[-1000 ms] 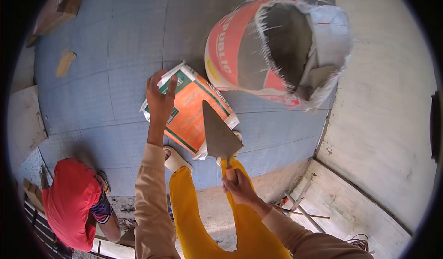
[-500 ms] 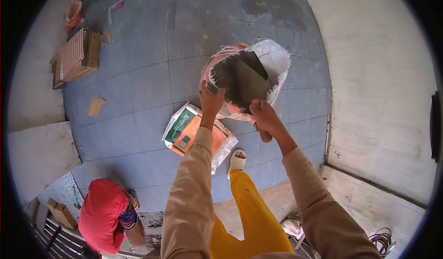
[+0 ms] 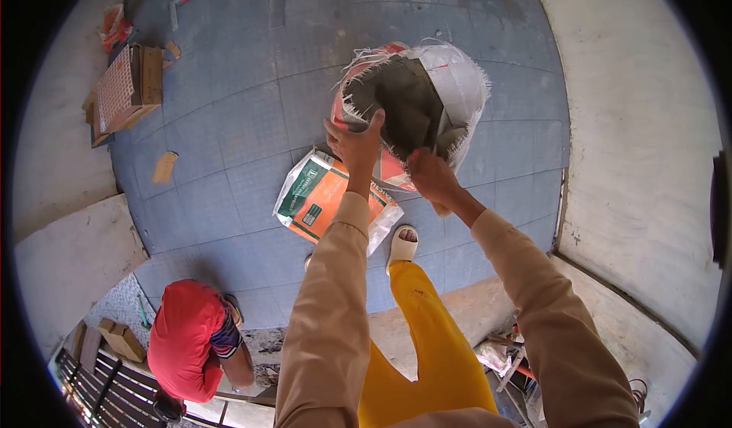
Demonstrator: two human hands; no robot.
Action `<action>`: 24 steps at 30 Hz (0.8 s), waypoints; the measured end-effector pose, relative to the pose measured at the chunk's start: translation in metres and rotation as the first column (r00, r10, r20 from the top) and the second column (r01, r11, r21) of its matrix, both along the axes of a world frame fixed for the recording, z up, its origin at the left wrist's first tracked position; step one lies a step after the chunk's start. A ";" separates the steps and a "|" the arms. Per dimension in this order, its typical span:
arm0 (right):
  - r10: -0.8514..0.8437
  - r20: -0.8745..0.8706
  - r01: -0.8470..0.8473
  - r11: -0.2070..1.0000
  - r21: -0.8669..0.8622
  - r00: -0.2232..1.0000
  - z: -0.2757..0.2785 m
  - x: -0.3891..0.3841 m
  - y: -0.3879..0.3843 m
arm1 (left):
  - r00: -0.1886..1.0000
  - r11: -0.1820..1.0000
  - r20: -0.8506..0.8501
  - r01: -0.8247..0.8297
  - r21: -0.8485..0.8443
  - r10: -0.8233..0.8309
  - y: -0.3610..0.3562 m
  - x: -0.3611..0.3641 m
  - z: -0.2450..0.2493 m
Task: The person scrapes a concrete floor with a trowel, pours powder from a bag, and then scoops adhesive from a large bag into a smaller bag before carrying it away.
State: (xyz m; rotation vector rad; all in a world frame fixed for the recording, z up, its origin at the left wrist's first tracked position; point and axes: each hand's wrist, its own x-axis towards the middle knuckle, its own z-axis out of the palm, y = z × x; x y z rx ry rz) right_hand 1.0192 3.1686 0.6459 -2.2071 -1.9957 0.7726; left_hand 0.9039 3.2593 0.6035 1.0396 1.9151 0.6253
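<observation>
An open woven sack (image 3: 467, 85) with frayed edges stands on the floor, holding grey cement-like material (image 3: 396, 96). My left hand (image 3: 357, 147) grips the sack's near-left rim, thumb over the opening and fingers outside. My right hand (image 3: 433, 176) is closed around the handle of a trowel (image 3: 443, 210) at the near rim; the end of its wooden handle shows below the hand. The trowel's blade reaches into the sack and is largely hidden in the grey material. Beside my left forearm lies an orange, green and white adhesive bag (image 3: 324, 199), partly covered by my sleeve.
A person in a red shirt (image 3: 183, 336) crouches at lower left. Cardboard boxes with a tile sheet (image 3: 126, 88) stand by the left wall, near a cardboard scrap (image 3: 165, 167). A square tool (image 3: 178, 8) lies farther back. A pale wall (image 3: 633, 123) runs along the right.
My right hand has pushed the trowel deeper into the sack, and the grey material has shifted. My left thumb has lifted over the opening. The view has shifted slightly.
</observation>
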 end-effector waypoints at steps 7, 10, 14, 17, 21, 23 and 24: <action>-0.214 -0.017 0.212 0.972 -0.100 0.977 -0.010 0.011 0.003 | 0.961 0.963 0.112 0.238 0.131 -0.253 0.007 -0.037 -0.027; 0.480 0.308 -0.490 0.870 -0.051 0.821 -0.028 0.014 0.007 | 0.826 0.991 0.550 0.129 0.020 -0.119 0.004 -0.041 -0.035; 0.491 0.248 -0.521 0.851 0.066 0.835 -0.025 0.017 0.001 | 0.442 0.984 0.885 0.025 -0.177 0.147 0.002 -0.041 -0.050; 0.493 0.208 -0.516 0.853 0.076 0.845 -0.036 0.008 0.003 | 0.285 0.979 0.942 0.050 -0.197 0.175 0.002 -0.045 -0.050; 0.541 0.138 -0.556 0.821 0.128 0.830 -0.056 -0.003 0.011 | 0.151 0.962 0.950 -0.008 -0.274 0.272 0.002 -0.040 -0.036; 0.416 -0.129 -0.410 0.909 0.072 0.900 -0.058 0.000 0.004 | 0.113 0.967 0.961 0.011 -0.253 0.250 0.000 -0.040 -0.032; 0.239 -0.381 -0.272 0.962 -0.035 0.893 -0.061 0.001 -0.001 | 0.078 0.970 0.968 0.030 -0.241 0.238 -0.002 -0.041 -0.028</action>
